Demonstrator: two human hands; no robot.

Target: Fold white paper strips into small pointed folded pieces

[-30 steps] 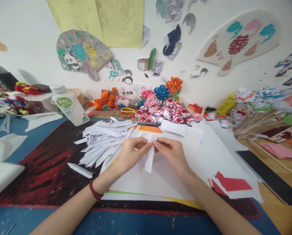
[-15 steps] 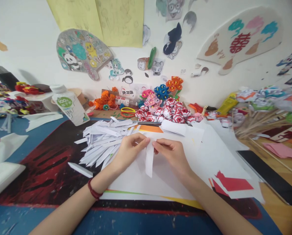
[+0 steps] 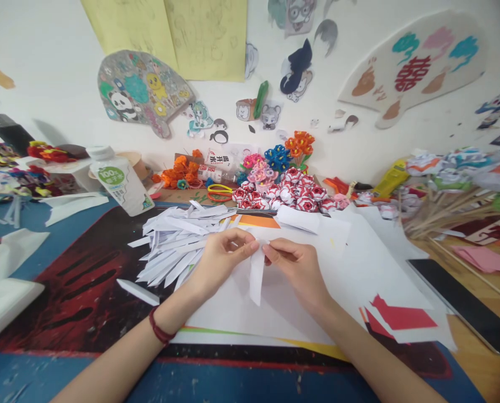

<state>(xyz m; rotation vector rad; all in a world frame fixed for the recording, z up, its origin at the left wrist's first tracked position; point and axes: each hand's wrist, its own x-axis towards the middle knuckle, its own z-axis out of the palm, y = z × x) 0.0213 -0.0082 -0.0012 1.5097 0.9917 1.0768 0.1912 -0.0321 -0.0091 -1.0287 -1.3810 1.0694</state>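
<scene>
A narrow white paper strip (image 3: 256,280) hangs down between my hands, its upper end pinched in the fingers. My left hand (image 3: 225,254) grips that end between thumb and forefinger. Close beside it, my right hand (image 3: 296,263) pinches the same end from the other side, its lower fingers curled. Beneath both hands lie large white paper sheets (image 3: 220,313). To the left of my left hand is a heap of cut white paper strips (image 3: 170,246), and one loose folded strip (image 3: 138,291) lies apart on the dark mat.
A white bottle (image 3: 122,184) stands at the back left. Artificial flowers (image 3: 292,190) line the wall behind the sheets. On the right are a black phone (image 3: 463,305), red paper scraps (image 3: 405,316) and a bundle of wooden sticks (image 3: 434,215). A dark red mat (image 3: 74,291) covers the blue table.
Both hands stay almost where they were, still pinching the strip's upper end. The whole view has shifted very slightly.
</scene>
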